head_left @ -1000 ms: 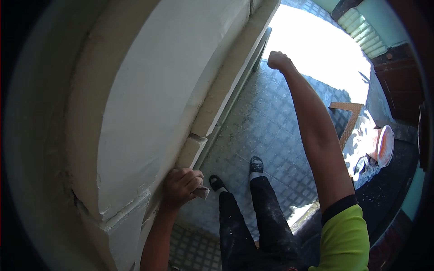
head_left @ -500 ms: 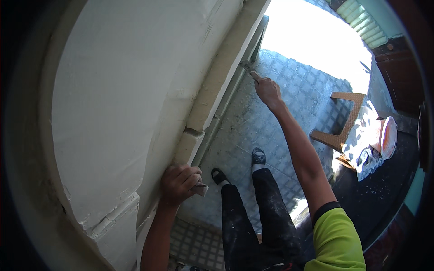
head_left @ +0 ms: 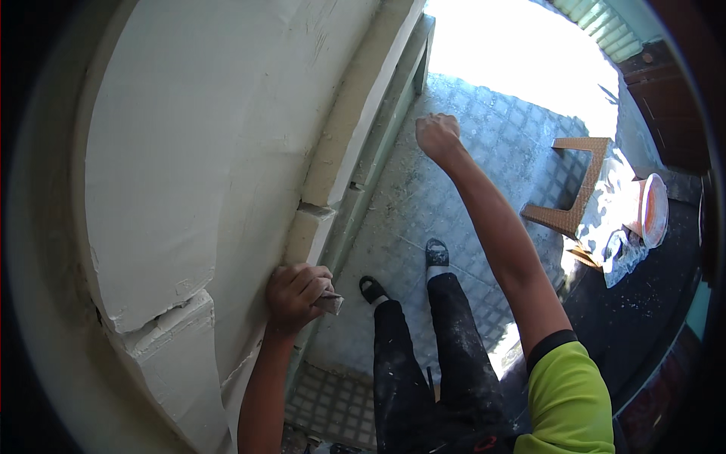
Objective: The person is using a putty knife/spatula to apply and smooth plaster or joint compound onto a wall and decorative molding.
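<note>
My left hand point(head_left: 296, 299) is closed round a small greyish-brown piece point(head_left: 330, 304), maybe folded paper, against the edge of the white plastered wall point(head_left: 166, 151). That wall has a cracked, chipped lower part and a cream ledge point(head_left: 340, 121) along its side, with a greenish strip point(head_left: 378, 125) below. My right hand point(head_left: 437, 135) is closed in a fist out over the tiled floor, just right of that strip; what it holds is hidden.
A brown woven-look plastic stool point(head_left: 556, 219) stands at the right with a white-streaked pink bucket point(head_left: 650, 210) and crumpled plastic point(head_left: 620, 265). Behind are a black surface point(head_left: 635, 318) and dark wooden panels point(head_left: 654, 106). My sandalled feet point(head_left: 436, 253) are on the tiles point(head_left: 408, 219).
My right hand has moved leftward toward the ledge, down and then slightly up. The view has shifted, bringing more of the stool in. My left hand still grips the piece at the wall.
</note>
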The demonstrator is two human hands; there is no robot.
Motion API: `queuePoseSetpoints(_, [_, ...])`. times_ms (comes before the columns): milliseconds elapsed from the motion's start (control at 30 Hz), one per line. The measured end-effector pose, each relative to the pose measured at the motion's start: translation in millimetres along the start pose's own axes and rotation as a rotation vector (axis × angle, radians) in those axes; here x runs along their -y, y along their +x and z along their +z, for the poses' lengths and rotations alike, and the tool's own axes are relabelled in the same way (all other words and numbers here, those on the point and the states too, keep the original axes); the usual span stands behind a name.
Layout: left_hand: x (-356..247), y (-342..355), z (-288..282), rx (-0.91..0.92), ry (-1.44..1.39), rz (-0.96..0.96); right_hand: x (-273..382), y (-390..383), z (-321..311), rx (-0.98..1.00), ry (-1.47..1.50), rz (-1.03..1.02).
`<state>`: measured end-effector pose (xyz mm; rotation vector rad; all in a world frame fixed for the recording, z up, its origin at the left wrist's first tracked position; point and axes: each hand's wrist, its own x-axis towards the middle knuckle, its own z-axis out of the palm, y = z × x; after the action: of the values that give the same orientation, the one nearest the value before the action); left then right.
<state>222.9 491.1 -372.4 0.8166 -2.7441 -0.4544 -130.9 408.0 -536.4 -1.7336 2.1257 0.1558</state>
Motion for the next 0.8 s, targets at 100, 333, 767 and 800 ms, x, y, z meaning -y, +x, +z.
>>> queuePoseSetpoints(100, [1.2,-8.0,-1.3,0.008,-0.013,-0.006,17.9,-32.4,7.8,0.032,0.196,-0.089])
queuePoseSetpoints(333, [1.0,0.4,2.1,-0.068,-0.039,0.018,47.4,-39.1,24.5,-0.141,0.339,0.183])
queuePoseSetpoints(767, [-4.5,6.4,5.5,-0.093,0.004,0.042,52.0,-50.6,43.6,-0.254,0.104,0.074])
queuePoseSetpoints(800, [-5.1,6.8,5.8,-0.108,-0.005,0.051,52.4,-59.6,46.7,-0.219,0.08,0.069])
